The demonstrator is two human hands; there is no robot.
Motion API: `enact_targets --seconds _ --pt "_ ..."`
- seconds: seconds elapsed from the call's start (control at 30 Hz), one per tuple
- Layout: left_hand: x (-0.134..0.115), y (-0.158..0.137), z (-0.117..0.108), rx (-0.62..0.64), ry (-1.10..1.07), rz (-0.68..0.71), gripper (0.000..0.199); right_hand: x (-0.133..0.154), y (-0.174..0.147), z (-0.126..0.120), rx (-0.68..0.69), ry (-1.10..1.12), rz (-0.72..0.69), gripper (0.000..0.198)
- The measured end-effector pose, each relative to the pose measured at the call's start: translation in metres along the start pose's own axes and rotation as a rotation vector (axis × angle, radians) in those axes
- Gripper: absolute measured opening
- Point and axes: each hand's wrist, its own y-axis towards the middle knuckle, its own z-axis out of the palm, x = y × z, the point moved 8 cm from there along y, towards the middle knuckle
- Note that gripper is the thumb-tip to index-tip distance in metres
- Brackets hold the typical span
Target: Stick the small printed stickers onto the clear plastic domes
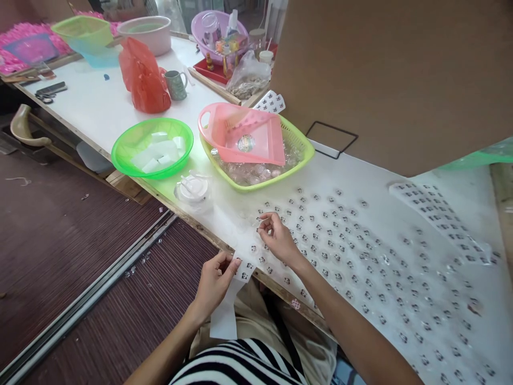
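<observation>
My left hand (214, 280) pinches a white strip of stickers (245, 271) between thumb and fingers at the table's front edge. Small black-and-white figures are printed on the strip, and its bare tail hangs down over my lap. Just right of it, my right hand (277, 239) is held above the tabletop with thumb and fingertips together. Whatever sits between those fingertips is too small to make out. Around and beyond that hand, many small clear pieces (347, 251) bearing the same printed figure lie spread across the white table (256, 198).
A green bowl (120, 160) holds white rolls. Beside it, a yellow-green basket (240, 187) contains clear pieces, with a pink scoop (276, 141) on top. A large cardboard panel (380, 80) blocks the back right. Sticker sheets (441, 219) lie at right; a mug (175, 85) and red bag (144, 80) stand behind.
</observation>
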Motion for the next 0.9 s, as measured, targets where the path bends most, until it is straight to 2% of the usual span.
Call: enact_targets --seconds 0.3,0.67,0.8,0.9 --pt "0.001 0.0 0.0 0.002 -0.019 -0.001 0.035 -0.013 0.003 0.008 0.053 -0.006 0.066 0.026" --pt "0.002 0.001 0.001 0.012 -0.014 0.003 0.034 0.007 -0.003 0.021 0.077 -0.366 -0.102 0.032" --pt "0.001 0.0 0.001 0.01 0.001 0.012 0.034 0.011 -0.005 0.017 -0.002 -0.521 -0.107 0.037" --pt "-0.001 0.0 0.001 0.01 0.003 0.018 0.035 0.01 -0.004 0.008 -0.072 -0.542 -0.113 0.04"
